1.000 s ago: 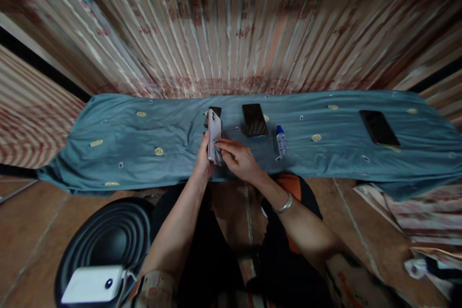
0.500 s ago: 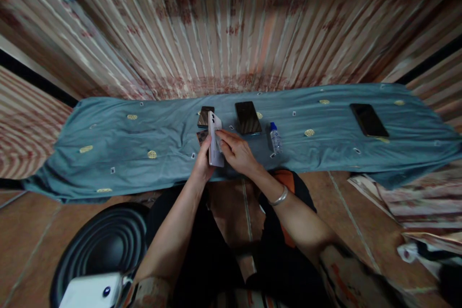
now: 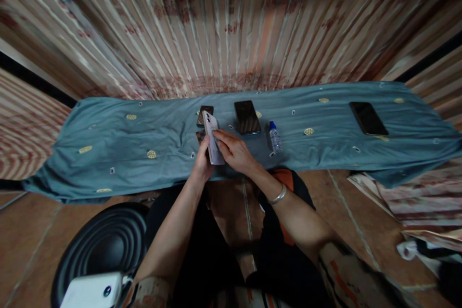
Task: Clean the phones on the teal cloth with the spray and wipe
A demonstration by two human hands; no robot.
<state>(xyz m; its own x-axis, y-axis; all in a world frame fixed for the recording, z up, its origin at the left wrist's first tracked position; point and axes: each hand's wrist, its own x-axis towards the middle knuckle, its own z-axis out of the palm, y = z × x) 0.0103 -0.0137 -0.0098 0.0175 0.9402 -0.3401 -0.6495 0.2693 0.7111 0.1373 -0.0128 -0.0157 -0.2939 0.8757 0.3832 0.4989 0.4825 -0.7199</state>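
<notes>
Curtain [image 3: 231,24] with reddish and cream stripes fills the whole upper part of the view and hangs down behind a long blue-green cloth [image 3: 108,149], which is spread across the scene from left to right. Small yellow and white motifs are printed on this cloth. Below the cloth the brown tiled floor [image 3: 32,231] is visible, and on it, at the lower left, sits a round black ribbed object [image 3: 104,245] with a white device [image 3: 92,291] at its near edge. Crumpled striped fabric [image 3: 415,211] lies on the floor at the right.

On the cloth, well apart to the right, lies a dark phone [image 3: 368,118] with the screen up. Near the middle lies a second dark phone [image 3: 247,117], and just beside it, to the right, stands a small clear bottle [image 3: 275,136] with a blue cap. Another dark phone [image 3: 204,116] lies partly hidden behind the hands.

Both hands are together above the near edge of the cloth. The left hand [image 3: 202,163] is clamped on the lower part of a white phone [image 3: 210,137], which it holds tilted, with the back and camera lenses showing. The right hand [image 3: 236,154], with a silver bracelet [image 3: 277,197] on the wrist, lays its fingers [image 3: 221,135] on the back of the white phone; whether something thin is under those fingers, I cannot tell
</notes>
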